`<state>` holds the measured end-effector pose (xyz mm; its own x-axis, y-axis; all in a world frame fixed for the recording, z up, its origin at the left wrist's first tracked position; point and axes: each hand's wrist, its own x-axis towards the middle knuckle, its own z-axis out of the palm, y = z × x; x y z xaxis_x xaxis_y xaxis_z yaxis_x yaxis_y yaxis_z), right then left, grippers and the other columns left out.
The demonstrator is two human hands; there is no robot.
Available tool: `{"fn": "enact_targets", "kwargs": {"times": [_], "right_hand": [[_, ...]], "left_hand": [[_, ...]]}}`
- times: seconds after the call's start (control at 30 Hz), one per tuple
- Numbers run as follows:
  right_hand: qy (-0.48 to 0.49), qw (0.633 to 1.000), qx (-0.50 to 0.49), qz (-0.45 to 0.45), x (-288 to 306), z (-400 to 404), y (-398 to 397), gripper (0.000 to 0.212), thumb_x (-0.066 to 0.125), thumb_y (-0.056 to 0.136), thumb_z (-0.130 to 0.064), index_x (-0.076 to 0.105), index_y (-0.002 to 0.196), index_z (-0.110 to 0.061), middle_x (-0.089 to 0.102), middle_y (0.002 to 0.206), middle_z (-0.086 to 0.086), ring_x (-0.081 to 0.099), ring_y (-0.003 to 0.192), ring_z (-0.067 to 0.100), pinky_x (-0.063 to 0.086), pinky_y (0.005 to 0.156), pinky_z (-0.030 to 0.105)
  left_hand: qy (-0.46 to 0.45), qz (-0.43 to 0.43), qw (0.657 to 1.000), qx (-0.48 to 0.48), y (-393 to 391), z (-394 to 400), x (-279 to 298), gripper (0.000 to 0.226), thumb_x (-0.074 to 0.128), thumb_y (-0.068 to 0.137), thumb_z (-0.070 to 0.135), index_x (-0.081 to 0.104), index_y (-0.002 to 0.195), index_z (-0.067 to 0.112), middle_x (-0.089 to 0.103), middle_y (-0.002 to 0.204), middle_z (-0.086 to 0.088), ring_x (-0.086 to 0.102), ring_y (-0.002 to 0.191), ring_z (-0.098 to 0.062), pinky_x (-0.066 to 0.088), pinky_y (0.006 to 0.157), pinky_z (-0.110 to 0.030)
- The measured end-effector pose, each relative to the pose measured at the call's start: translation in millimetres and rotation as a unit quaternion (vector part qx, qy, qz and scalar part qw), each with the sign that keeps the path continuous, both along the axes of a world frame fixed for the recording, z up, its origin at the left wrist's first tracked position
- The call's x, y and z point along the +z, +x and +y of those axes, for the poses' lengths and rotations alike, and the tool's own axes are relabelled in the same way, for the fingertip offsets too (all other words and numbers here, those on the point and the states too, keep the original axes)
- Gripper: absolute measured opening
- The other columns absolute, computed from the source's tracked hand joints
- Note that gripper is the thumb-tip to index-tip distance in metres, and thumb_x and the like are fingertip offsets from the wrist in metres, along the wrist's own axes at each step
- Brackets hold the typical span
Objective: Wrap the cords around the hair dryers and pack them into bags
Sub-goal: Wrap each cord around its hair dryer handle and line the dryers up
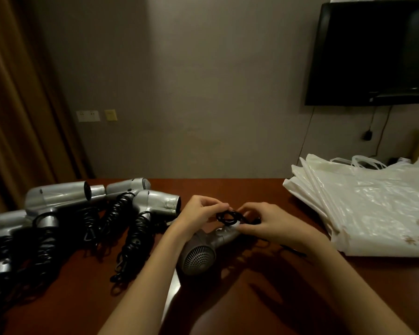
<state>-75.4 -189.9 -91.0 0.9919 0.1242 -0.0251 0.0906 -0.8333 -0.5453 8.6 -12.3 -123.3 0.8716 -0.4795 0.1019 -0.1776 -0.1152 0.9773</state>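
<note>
Meanwhile both hands (198, 211) (269, 222) pinch one dryer's (203, 250) cord (226, 217); four dryers (155, 204) lie left.

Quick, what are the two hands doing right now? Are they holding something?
Left hand: pinching the black coiled cord above the hair dryer.
Right hand: fingers curled on the same cord at the dryer's handle.

We see a reddish-brown worktop (228, 189). At nine o'clock lie silver hair dryers (63, 197) with coiled black cords (131, 240); at centre one grey dryer (201, 252); at three o'clock, stacked white plastic bags (373, 209).
</note>
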Motion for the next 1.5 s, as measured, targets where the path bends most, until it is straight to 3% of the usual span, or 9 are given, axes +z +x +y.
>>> {"fn": "enact_targets", "kwargs": {"times": [0.1, 0.33, 0.67, 0.8, 0.97, 1.07, 1.23, 1.33, 1.5], "right_hand": [[0.048, 0.999, -0.002, -0.019, -9.8, 15.3, 7.4, 0.025, 0.054, 0.095, -0.040, 0.064, 0.111, -0.022, 0.064, 0.083, -0.009, 0.062, 0.071, 0.001, 0.045, 0.059, 0.016], [0.368, 0.916, -0.025, -0.158, -21.9, 8.0, 9.2, 0.017, 0.059, 0.093, -0.017, 0.075, 0.094, -0.014, 0.076, 0.088, 0.000, 0.070, 0.085, 0.010, 0.052, 0.073, 0.017], [0.330, 0.924, -0.033, -0.193, -25.4, 9.8, 10.3, 0.017, 0.058, 0.094, -0.011, 0.073, 0.102, -0.016, 0.074, 0.090, -0.001, 0.068, 0.082, 0.004, 0.052, 0.073, 0.017], [0.308, 0.947, -0.007, -0.096, -27.9, 8.1, 5.6, 0.018, 0.054, 0.097, -0.021, 0.069, 0.091, -0.014, 0.062, 0.063, 0.001, 0.054, 0.055, 0.014, 0.039, 0.049, 0.017], [0.328, 0.942, 0.067, -0.012, -30.7, 7.0, 2.8, 0.021, 0.059, 0.093, -0.024, 0.068, 0.085, -0.008, 0.053, 0.069, 0.009, 0.047, 0.064, 0.024, 0.036, 0.058, 0.030], [0.335, 0.940, 0.056, 0.017, -31.7, 1.3, 2.9, 0.018, 0.061, 0.088, -0.025, 0.071, 0.076, -0.016, 0.050, 0.072, 0.011, 0.044, 0.063, 0.024, 0.033, 0.057, 0.027], [0.325, 0.941, 0.018, 0.089, -33.0, -12.3, 2.2, 0.028, 0.048, 0.096, -0.008, 0.069, 0.078, -0.009, 0.055, 0.061, -0.001, 0.046, 0.050, 0.009, 0.035, 0.048, 0.018], [0.236, 0.961, 0.025, 0.145, -39.2, 0.1, -0.9, 0.053, 0.036, 0.104, -0.030, 0.068, 0.063, -0.017, 0.052, 0.060, 0.003, 0.041, 0.047, 0.010, 0.032, 0.048, 0.020], [0.131, 0.990, -0.043, 0.039, -52.9, 27.5, 6.8, 0.056, 0.033, 0.104, -0.034, 0.067, 0.063, -0.018, 0.057, 0.047, -0.008, 0.050, 0.043, 0.001, 0.035, 0.049, 0.012]], "left_hand": [[-0.007, -0.024, 1.000, -0.012, -1.9, 2.4, 2.1, 0.026, 0.073, 0.084, 0.006, 0.069, 0.108, 0.015, 0.075, 0.094, -0.005, 0.072, 0.086, -0.011, 0.055, 0.076, -0.022], [0.001, 0.013, 1.000, -0.011, -4.4, 0.8, 6.4, 0.016, 0.061, 0.094, 0.028, 0.072, 0.104, 0.022, 0.073, 0.096, 0.006, 0.066, 0.093, -0.007, 0.046, 0.084, -0.027], [0.077, -0.112, 0.990, 0.046, 1.7, -0.9, -5.1, 0.011, 0.080, 0.079, 0.025, 0.072, 0.074, 0.030, 0.074, 0.078, 0.003, 0.071, 0.083, -0.015, 0.055, 0.076, -0.032], [0.100, -0.133, 0.984, 0.069, -2.2, -3.1, -6.3, 0.024, 0.084, 0.074, 0.019, 0.064, 0.065, 0.026, 0.067, 0.060, 0.007, 0.064, 0.058, -0.003, 0.050, 0.058, -0.024], [0.140, -0.257, 0.942, 0.165, -7.2, -6.8, -5.6, 0.048, 0.083, 0.070, 0.016, 0.037, 0.058, 0.023, 0.039, 0.050, 0.011, 0.033, 0.046, -0.004, 0.027, 0.048, -0.019], [0.152, -0.201, 0.966, 0.063, -5.6, -0.2, -2.5, 0.041, 0.084, 0.069, 0.012, 0.045, 0.067, 0.025, 0.048, 0.061, 0.011, 0.041, 0.054, -0.001, 0.035, 0.056, -0.016], [-0.092, -0.026, 0.993, 0.065, -11.1, 7.1, 7.5, 0.018, 0.050, 0.059, 0.010, 0.051, 0.077, 0.010, 0.057, 0.071, -0.004, 0.049, 0.062, -0.013, 0.039, 0.054, -0.021], [-0.150, -0.034, 0.972, 0.178, -15.6, 6.4, 6.1, 0.005, 0.057, 0.074, 0.012, 0.053, 0.077, 0.013, 0.057, 0.068, -0.001, 0.052, 0.065, -0.013, 0.040, 0.061, -0.023], [0.180, -0.177, 0.902, 0.351, -29.6, 18.8, -4.0, 0.030, 0.071, 0.079, 0.030, 0.051, 0.100, 0.024, 0.055, 0.105, 0.001, 0.051, 0.107, -0.022, 0.043, 0.089, -0.037]]}}
